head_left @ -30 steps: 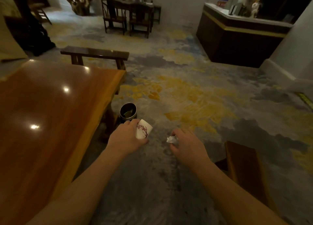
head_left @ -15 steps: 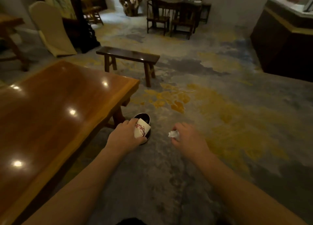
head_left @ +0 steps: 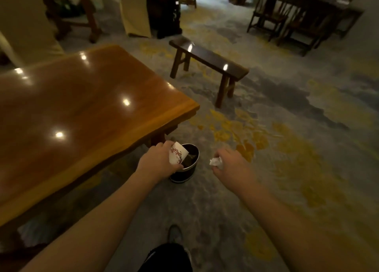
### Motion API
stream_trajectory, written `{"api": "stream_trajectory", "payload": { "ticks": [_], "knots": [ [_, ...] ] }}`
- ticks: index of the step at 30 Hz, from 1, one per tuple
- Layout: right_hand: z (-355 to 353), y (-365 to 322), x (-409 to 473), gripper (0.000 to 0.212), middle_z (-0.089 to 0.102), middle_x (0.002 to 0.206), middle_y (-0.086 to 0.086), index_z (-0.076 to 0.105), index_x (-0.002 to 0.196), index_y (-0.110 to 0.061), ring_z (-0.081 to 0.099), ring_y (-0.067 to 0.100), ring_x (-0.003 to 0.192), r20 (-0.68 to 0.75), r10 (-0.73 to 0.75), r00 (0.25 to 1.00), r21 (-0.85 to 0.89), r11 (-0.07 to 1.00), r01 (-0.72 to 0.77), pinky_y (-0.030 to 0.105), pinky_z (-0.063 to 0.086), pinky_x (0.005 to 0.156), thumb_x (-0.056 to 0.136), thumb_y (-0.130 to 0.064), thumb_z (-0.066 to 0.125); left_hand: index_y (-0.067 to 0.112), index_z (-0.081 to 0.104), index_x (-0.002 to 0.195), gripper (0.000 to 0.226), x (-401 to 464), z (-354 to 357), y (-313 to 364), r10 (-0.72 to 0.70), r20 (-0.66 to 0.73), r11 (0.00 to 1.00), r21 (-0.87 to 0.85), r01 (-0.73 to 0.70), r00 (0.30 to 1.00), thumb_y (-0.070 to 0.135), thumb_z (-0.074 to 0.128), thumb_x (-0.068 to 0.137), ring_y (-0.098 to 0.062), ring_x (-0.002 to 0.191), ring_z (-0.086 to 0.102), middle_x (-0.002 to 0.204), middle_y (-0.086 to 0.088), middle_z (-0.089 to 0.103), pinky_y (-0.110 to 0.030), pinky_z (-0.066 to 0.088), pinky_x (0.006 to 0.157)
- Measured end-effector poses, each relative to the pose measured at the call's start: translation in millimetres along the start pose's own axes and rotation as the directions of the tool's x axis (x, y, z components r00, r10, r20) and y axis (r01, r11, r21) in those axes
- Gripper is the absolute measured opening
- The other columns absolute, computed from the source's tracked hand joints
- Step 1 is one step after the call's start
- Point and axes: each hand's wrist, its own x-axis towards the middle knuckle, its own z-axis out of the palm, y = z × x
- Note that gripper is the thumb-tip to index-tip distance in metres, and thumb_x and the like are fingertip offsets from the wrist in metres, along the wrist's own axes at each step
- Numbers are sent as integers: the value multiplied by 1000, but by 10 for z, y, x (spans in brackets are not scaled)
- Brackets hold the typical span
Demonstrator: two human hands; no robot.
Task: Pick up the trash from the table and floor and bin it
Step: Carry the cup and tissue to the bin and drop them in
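My left hand point(head_left: 159, 162) grips a white paper cup point(head_left: 177, 155) with a red blossom print, tilted over the left rim of a small dark round bin point(head_left: 187, 171) on the floor. Some dark trash lies inside the bin. To the right of the bin, my right hand point(head_left: 231, 166) pinches a crumpled white tissue point(head_left: 215, 161), held apart from the bin's rim.
A long glossy wooden table point(head_left: 86, 111) fills the left, its corner just above the bin. A dark wooden bench point(head_left: 207, 60) stands beyond. Chairs and another table point(head_left: 303, 15) are at the far right. My leg and shoe point(head_left: 174, 243) are below.
The view has swung left and closer to the bin. My left hand has brought the cup over the bin's opening; my right hand with the tissue has come nearer the bin.
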Motion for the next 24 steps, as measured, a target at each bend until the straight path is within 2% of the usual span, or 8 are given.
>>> {"api": "stream_trajectory", "payload": {
  "ticks": [5, 10, 14, 16, 19, 24],
  "knots": [
    [203, 492, 698, 17, 58, 104, -1, 55, 102, -26, 52, 21, 99, 147, -12, 989, -21, 1000, 15, 32, 38, 68, 88, -33, 62, 31, 37, 140, 91, 737, 314, 30, -121, 75, 991, -42, 124, 990, 69, 74, 65, -22, 110, 56, 128, 1, 56, -46, 54, 87],
    [507, 919, 1325, 18, 58, 102, 3, 56, 101, -20, 53, 23, 99, 257, -70, 964, 30, 997, 64, 37, 44, 74, 88, -30, 63, 30, 40, 135, 87, 1281, 620, 70, -239, 141, 965, -76, 251, 961, 70, 72, 65, -22, 105, 57, 124, 0, 56, -42, 53, 81],
    [916, 1266, 1859, 15, 60, 98, 0, 56, 95, -24, 54, 22, 94, 347, -132, 929, 32, 991, 129, 32, 37, 67, 85, -32, 64, 30, 42, 132, 84, 1626, 1039, 82, -349, 134, 922, -127, 366, 927, 67, 75, 64, -22, 104, 57, 120, 1, 58, -43, 54, 80],
    [1177, 1472, 2154, 12, 60, 94, -1, 55, 90, -26, 56, 22, 89, 399, -161, 903, 47, 987, 155, 31, 34, 64, 84, -31, 64, 28, 44, 131, 83, 1815, 1323, 75, -420, 140, 887, -148, 438, 897, 65, 76, 64, -24, 105, 57, 120, -1, 59, -46, 54, 82],
    [1568, 1764, 2533, 12, 61, 96, 0, 58, 95, -25, 57, 23, 90, 485, -188, 854, 105, 982, 156, 32, 40, 64, 85, -30, 64, 26, 45, 132, 82, 2022, 1734, 75, -535, 166, 812, -170, 559, 828, 60, 79, 65, -26, 108, 56, 122, -4, 59, -46, 53, 85],
    [2379, 2224, 3067, 22, 63, 106, 8, 60, 108, -20, 58, 28, 97, 627, -217, 748, 131, 976, 173, 37, 50, 75, 87, -29, 63, 23, 38, 137, 85, 2434, 2521, -37, -672, 210, 658, -270, 703, 710, 54, 79, 69, -29, 111, 58, 127, -8, 59, -43, 52, 85]
  ]
}}
